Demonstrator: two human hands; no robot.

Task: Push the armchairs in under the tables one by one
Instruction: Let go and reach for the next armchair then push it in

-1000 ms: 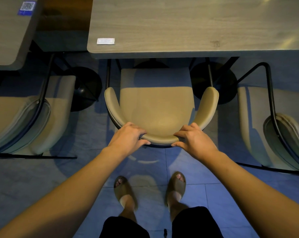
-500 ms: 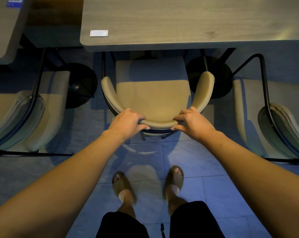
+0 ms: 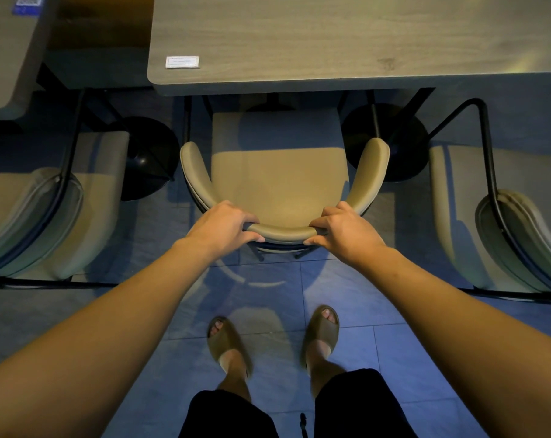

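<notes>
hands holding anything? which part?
Both hands grip the middle armchair by its curved backrest top: left hand left of centre, right hand right.

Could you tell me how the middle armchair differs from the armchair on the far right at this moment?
The middle armchair is gripped at its backrest by the left hand and right hand; the right armchair is untouched. The middle armchair faces the table squarely, its seat front at the table edge; the right armchair sits angled. Both share beige upholstery and dark metal frames.
</notes>
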